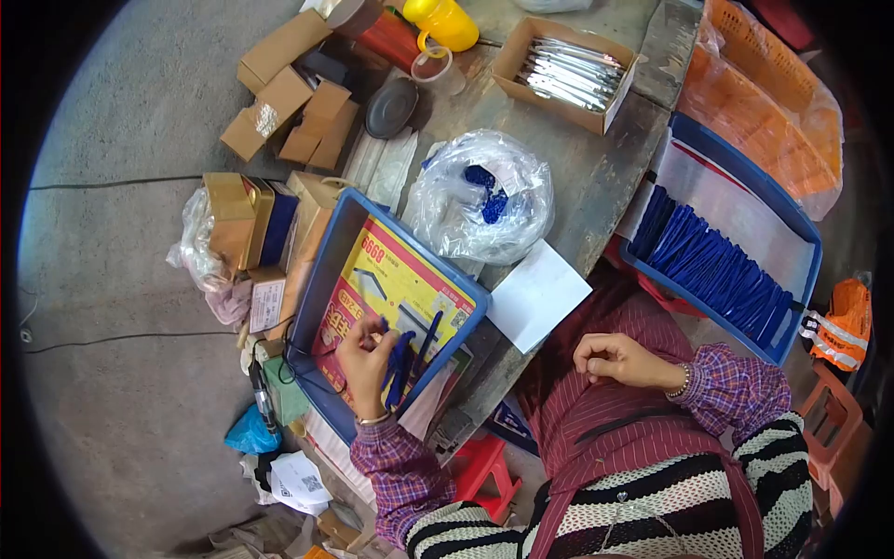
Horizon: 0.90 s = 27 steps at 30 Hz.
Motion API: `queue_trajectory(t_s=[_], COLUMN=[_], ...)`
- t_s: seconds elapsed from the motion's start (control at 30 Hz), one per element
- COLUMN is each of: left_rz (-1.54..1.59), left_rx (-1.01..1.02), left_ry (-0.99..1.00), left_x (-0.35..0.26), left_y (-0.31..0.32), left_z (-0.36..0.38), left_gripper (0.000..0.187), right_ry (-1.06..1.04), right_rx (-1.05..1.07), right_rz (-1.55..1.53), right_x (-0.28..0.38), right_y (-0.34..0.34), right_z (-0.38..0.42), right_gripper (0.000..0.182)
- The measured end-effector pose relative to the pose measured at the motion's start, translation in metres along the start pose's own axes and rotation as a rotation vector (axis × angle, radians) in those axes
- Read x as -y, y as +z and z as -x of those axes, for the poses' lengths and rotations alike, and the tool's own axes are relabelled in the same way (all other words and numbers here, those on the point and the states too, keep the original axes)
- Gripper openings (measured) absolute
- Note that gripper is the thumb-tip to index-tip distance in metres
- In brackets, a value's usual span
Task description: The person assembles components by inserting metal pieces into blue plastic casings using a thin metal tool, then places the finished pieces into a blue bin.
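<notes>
My left hand (pixel 366 361) reaches into a blue plastic tray (pixel 321 244), its thumb and fingers pinched together with a bit of blue strip at their tips. Beside the fingers lie several dark blue strips (pixel 400 368), on a yellow and red printed sheet (pixel 396 270) lining the tray. My right hand (pixel 622 360) is held over the striped apron (pixel 596 401), its fingers curled in and nothing visible in them. A white sheet of paper (pixel 538 295) lies at the table edge between the hands.
A clear plastic bag (pixel 433 210) with blue pieces stands beyond the tray. A second blue tray (pixel 722 140) at right holds many blue strips (pixel 712 261). A cardboard box (pixel 596 119) of silvery pieces, a yellow cup (pixel 447 23) and an orange crate (pixel 773 112) are farther back.
</notes>
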State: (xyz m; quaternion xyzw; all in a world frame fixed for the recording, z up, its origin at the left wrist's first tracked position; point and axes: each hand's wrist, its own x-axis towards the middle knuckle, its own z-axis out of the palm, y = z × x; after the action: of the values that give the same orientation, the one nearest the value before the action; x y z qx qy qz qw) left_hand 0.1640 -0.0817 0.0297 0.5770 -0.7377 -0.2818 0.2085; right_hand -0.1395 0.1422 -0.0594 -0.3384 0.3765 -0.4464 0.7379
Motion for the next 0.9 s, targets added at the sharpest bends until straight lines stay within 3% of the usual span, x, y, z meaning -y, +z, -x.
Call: queue_trajectory(t_s=[0.07, 0.17, 0.27, 0.3, 0.47, 0.5, 0.6, 0.73, 0.8, 0.9], left_rz=[0.184, 0.406, 0.570, 0.689, 0.567, 0.613, 0.585, 0.532, 0.465, 0.366], left_rx=[-0.082, -0.136, 0.007, 0.085, 0.631, 0.680, 0.786, 0.813, 0.884, 0.674], left_ry=[-0.141, -0.082, -0.058, -0.064, -0.134, -0.090, -0.085, -0.057, -0.209, -0.006], left_x=[-0.025, -0.075, -0.104, -0.119, -0.161, -0.159, -0.166, -0.168, -0.170, -0.168], left_y=[-0.011, -0.014, 0.004, 0.016, 0.074, 0.089, 0.108, 0.121, 0.118, 0.124], left_z=[0.003, 0.010, 0.015, 0.018, 0.024, 0.023, 0.018, 0.011, 0.001, -0.012], left_gripper=[0.019, 0.020, 0.022, 0.025, 0.026, 0.027, 0.024, 0.023, 0.021, 0.017], right_ry=[-0.013, -0.049, -0.229, -0.266, -0.378, -0.293, -0.267, -0.281, -0.176, -0.058], right_rx=[-0.021, -0.004, 0.030, -0.054, -0.178, -0.196, -0.212, -0.201, -0.197, -0.193], right_rz=[0.006, 0.061, 0.116, 0.149, 0.252, 0.096, 0.143, 0.023, -0.123, -0.272], right_x=[0.001, 0.005, 0.014, 0.029, 0.048, 0.048, 0.042, 0.030, 0.029, 0.030], right_y=[-0.001, -0.004, -0.001, 0.006, 0.010, 0.012, -0.001, -0.011, -0.014, -0.019], right_z=[-0.002, -0.009, -0.016, -0.016, -0.014, -0.011, -0.005, -0.002, -0.001, 0.000], right_gripper=[0.006, 0.006, 0.013, 0.019, 0.027, 0.026, 0.026, 0.019, 0.018, 0.018])
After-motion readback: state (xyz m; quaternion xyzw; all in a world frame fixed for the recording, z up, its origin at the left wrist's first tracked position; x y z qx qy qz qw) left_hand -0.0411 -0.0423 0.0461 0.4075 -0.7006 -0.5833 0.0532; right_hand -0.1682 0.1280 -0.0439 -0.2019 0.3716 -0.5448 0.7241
